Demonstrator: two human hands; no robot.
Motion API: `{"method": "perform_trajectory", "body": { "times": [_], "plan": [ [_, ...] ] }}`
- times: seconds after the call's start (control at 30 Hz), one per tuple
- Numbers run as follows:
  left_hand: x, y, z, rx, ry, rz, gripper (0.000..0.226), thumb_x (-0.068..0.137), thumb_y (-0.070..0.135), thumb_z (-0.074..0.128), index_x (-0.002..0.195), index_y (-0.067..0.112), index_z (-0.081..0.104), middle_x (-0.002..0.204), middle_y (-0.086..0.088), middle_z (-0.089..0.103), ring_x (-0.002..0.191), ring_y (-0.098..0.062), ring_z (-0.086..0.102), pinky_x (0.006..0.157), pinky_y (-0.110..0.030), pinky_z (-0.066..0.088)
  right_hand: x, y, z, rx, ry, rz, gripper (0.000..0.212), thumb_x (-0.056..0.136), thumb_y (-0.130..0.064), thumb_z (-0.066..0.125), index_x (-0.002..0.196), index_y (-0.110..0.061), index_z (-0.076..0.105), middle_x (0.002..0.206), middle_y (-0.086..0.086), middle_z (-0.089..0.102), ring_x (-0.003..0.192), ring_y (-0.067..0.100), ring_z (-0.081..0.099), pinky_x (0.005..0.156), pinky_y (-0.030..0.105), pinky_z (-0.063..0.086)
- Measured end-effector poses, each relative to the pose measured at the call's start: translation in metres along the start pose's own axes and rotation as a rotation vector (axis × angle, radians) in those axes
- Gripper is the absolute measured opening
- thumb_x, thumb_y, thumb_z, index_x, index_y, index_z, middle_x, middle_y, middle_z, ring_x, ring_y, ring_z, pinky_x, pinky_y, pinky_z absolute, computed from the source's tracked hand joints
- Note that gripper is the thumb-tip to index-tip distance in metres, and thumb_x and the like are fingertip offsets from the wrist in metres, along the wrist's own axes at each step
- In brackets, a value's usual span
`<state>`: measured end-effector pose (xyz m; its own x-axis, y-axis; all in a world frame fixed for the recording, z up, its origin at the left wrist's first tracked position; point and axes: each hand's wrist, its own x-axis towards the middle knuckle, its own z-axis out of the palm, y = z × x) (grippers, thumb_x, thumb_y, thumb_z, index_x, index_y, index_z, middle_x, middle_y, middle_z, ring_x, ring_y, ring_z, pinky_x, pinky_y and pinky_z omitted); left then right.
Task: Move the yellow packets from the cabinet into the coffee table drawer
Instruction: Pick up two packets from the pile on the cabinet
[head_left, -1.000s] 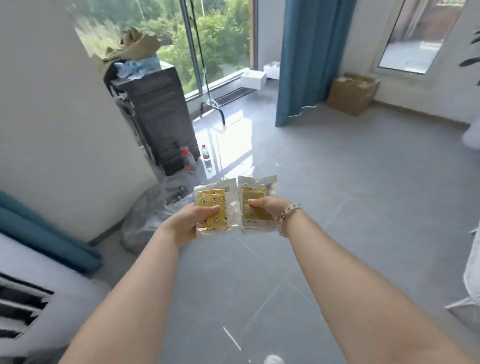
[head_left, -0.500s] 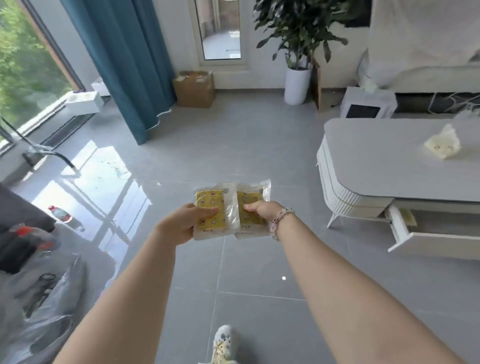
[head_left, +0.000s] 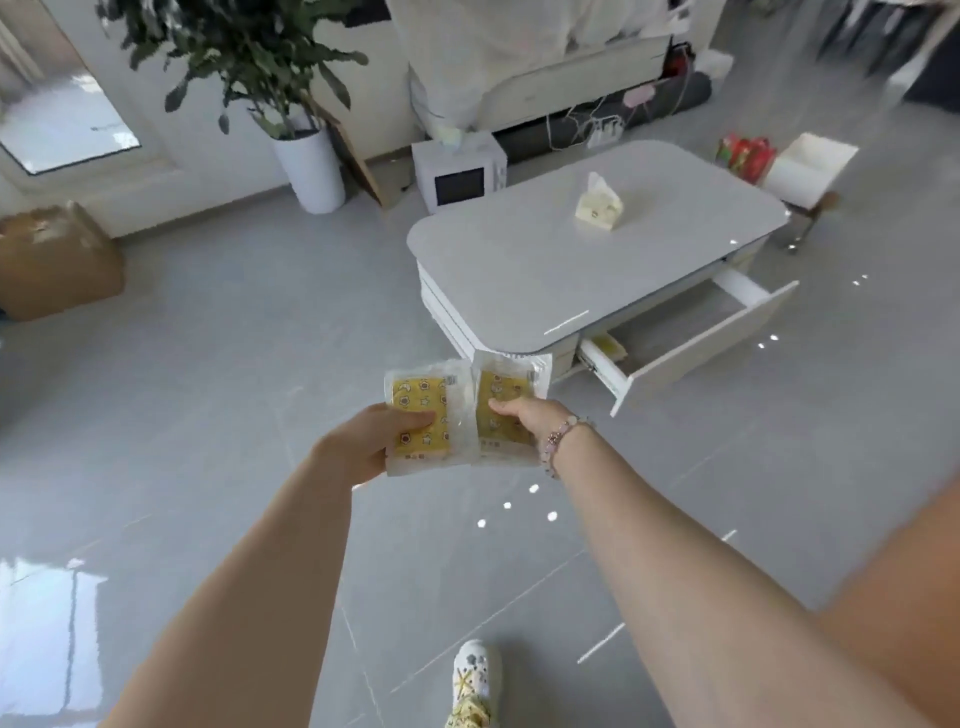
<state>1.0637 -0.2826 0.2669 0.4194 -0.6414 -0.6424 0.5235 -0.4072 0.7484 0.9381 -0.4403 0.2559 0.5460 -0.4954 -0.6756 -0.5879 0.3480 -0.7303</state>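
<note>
Found no readable text. Spotted small dark print near the bottom edge of the left yellow packet and the right yellow packet, too blurred to read. Saw an equally illegible mark on the tissue pack on the table.

The left yellow plastic packet lies against the right yellow plastic packet, before the rounded grey desk, whose white drawer opens rightward.

The left hand fingers are hidden behind the left packet, the right hand fingers behind the right packet. The tabletop conceals the drawer rear.
</note>
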Motion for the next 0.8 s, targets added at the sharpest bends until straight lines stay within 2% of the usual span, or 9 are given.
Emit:
{"method": "perform_trajectory", "body": {
  "times": [0.1, 0.2, 0.23, 0.37, 0.43, 0.5, 0.6, 0.7, 0.8],
  "plan": [
    [0.043, 0.034, 0.027, 0.085, -0.115, -0.006, 0.022, 0.093, 0.006, 0.053, 0.114, 0.003, 0.059, 0.103, -0.012, 0.069, 0.080, -0.021, 0.071, 0.068, -0.030, 0.059, 0.011, -0.013, -0.032, 0.109, 0.103, 0.027, 0.067, 0.071, -0.046, 0.076, 0.124, -0.011, 0.059, 0.126, 0.001, 0.058, 0.113, 0.020, 0.055, 0.091, 0.027, 0.040],
    [0.080, 0.059, 0.065, 0.189, -0.214, -0.038, 0.016, 0.092, 0.006, 0.055, 0.106, 0.008, 0.062, 0.098, -0.009, 0.070, 0.076, -0.018, 0.072, 0.062, -0.027, 0.058, 0.032, -0.005, -0.068, 0.253, 0.220, 0.042, 0.095, 0.033, -0.058, 0.079, 0.117, -0.015, 0.064, 0.117, -0.001, 0.065, 0.104, 0.018, 0.062, 0.096, 0.033, 0.047],
    [0.091, 0.064, 0.078, 0.223, -0.245, -0.049, 0.015, 0.092, 0.006, 0.055, 0.105, 0.008, 0.063, 0.098, -0.008, 0.070, 0.076, -0.017, 0.071, 0.061, -0.026, 0.058, 0.038, -0.001, -0.082, 0.287, 0.249, 0.050, 0.098, 0.028, -0.057, 0.079, 0.116, -0.015, 0.064, 0.114, 0.000, 0.067, 0.103, 0.020, 0.063, 0.095, 0.035, 0.049],
    [0.129, 0.077, 0.135, 0.303, -0.392, -0.057, 0.017, 0.091, 0.003, 0.055, 0.106, 0.008, 0.062, 0.098, -0.007, 0.070, 0.078, -0.017, 0.070, 0.061, -0.025, 0.057, 0.021, -0.004, -0.128, 0.354, 0.394, 0.094, 0.064, 0.063, -0.046, 0.081, 0.112, -0.010, 0.063, 0.110, 0.003, 0.068, 0.099, 0.021, 0.065, 0.095, 0.037, 0.049],
    [0.144, 0.077, 0.162, 0.340, -0.450, -0.095, 0.019, 0.090, 0.003, 0.057, 0.107, 0.009, 0.062, 0.101, -0.007, 0.069, 0.085, -0.019, 0.069, 0.066, -0.028, 0.058, 0.014, 0.001, -0.150, 0.367, 0.480, 0.129, 0.061, 0.072, -0.043, 0.077, 0.118, -0.007, 0.059, 0.116, 0.004, 0.064, 0.105, 0.022, 0.061, 0.097, 0.035, 0.047],
    [0.155, 0.073, 0.188, 0.369, -0.502, -0.134, 0.022, 0.089, 0.002, 0.058, 0.109, 0.010, 0.061, 0.103, -0.008, 0.068, 0.088, -0.021, 0.068, 0.071, -0.030, 0.058, 0.011, 0.012, -0.170, 0.388, 0.537, 0.152, 0.065, 0.076, -0.042, 0.075, 0.126, -0.005, 0.055, 0.124, 0.006, 0.060, 0.111, 0.023, 0.058, 0.094, 0.031, 0.045],
    [0.170, 0.071, 0.226, 0.436, -0.593, -0.168, 0.028, 0.089, 0.002, 0.059, 0.116, 0.007, 0.060, 0.111, -0.011, 0.067, 0.086, -0.020, 0.069, 0.065, -0.028, 0.059, 0.007, 0.024, -0.200, 0.408, 0.605, 0.184, 0.065, 0.080, -0.043, 0.071, 0.130, -0.005, 0.053, 0.129, 0.008, 0.056, 0.115, 0.024, 0.055, 0.092, 0.029, 0.043],
    [0.186, 0.075, 0.261, 0.497, -0.646, -0.189, 0.032, 0.089, 0.004, 0.060, 0.120, 0.007, 0.059, 0.117, -0.011, 0.066, 0.094, -0.023, 0.067, 0.072, -0.029, 0.058, 0.012, 0.027, -0.227, 0.436, 0.643, 0.205, 0.068, 0.079, -0.044, 0.072, 0.130, -0.004, 0.053, 0.128, 0.009, 0.057, 0.112, 0.025, 0.057, 0.096, 0.033, 0.045],
    [0.209, 0.085, 0.293, 0.517, -0.648, -0.173, 0.033, 0.088, 0.004, 0.061, 0.121, 0.006, 0.060, 0.118, -0.012, 0.066, 0.098, -0.025, 0.066, 0.075, -0.033, 0.057, 0.026, 0.020, -0.259, 0.482, 0.658, 0.191, 0.065, 0.078, -0.044, 0.073, 0.128, -0.006, 0.054, 0.126, 0.007, 0.058, 0.103, 0.022, 0.059, 0.090, 0.031, 0.046]
  ]
}}
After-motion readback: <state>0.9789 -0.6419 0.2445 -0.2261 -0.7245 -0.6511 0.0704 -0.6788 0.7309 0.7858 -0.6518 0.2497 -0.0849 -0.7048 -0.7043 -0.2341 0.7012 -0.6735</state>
